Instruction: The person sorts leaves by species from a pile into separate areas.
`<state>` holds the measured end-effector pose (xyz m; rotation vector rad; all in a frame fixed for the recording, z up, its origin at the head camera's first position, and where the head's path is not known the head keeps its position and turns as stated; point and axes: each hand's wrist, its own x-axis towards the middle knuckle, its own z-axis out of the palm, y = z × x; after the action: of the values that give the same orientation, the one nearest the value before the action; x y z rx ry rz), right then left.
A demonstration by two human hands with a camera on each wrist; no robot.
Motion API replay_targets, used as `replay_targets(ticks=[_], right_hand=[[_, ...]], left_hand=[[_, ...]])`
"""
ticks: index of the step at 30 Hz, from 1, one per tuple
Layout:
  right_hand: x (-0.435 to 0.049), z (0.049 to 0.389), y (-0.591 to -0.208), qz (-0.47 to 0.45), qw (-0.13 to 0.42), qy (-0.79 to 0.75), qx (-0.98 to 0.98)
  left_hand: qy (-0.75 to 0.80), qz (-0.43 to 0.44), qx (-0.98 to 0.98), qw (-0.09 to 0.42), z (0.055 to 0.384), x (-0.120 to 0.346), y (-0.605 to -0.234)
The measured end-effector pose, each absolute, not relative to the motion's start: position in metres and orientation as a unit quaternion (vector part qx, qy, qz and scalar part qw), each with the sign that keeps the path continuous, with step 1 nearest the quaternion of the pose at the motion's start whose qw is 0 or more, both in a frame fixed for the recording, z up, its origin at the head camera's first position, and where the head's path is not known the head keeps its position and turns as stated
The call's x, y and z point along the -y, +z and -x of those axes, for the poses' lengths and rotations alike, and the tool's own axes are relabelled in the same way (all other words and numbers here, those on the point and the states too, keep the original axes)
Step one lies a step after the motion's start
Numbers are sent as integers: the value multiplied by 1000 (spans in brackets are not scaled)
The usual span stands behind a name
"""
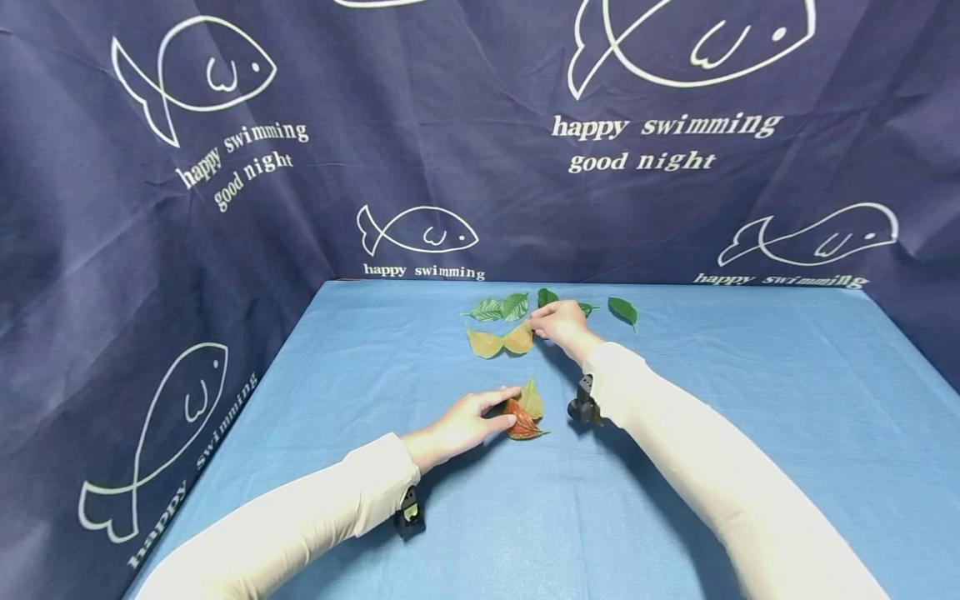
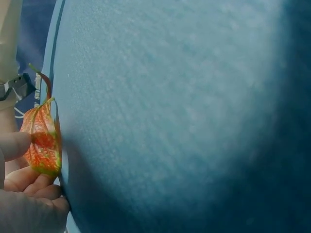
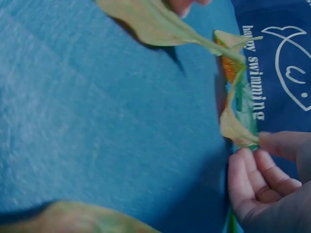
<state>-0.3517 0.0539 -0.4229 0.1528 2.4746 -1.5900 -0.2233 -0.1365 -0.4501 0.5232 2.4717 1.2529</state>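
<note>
My left hand point(image 1: 465, 423) holds a red-orange leaf point(image 1: 522, 422) low over the blue cloth, its thumb and fingers on either side of the leaf point(image 2: 44, 156) in the left wrist view. A yellow-green leaf point(image 1: 531, 400) shows just behind the red one, close to the fingertips. Farther back, my right hand point(image 1: 564, 325) pinches the tip of a yellow leaf point(image 1: 519, 338) between thumb and finger. That leaf point(image 3: 234, 127) appears curved in the right wrist view. Left of it lies another yellow leaf point(image 1: 485, 344), the two meeting at their ends.
Behind the yellow leaves is a row of green leaves point(image 1: 487, 310), one partly hidden by the right hand. A single green leaf point(image 1: 622, 311) lies at the row's right end. Under the right wrist a yellowish leaf point(image 1: 597, 417) peeks out. A dark printed curtain point(image 1: 525, 225) borders the table.
</note>
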Motion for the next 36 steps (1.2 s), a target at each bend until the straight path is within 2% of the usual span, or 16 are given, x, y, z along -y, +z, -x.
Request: replay_targets(ticks=[10, 21, 36], right_hand=[[-68, 352, -411, -58, 86, -545, -832], [-83, 350, -411, -39, 122, -558, -820], [-106, 342, -402, 39, 159, -537, -828]], left_hand=[[441, -180, -865, 158, 226, 134, -452], [443, -174, -863, 167, 224, 131, -451], [459, -177, -854, 169, 221, 134, -448]])
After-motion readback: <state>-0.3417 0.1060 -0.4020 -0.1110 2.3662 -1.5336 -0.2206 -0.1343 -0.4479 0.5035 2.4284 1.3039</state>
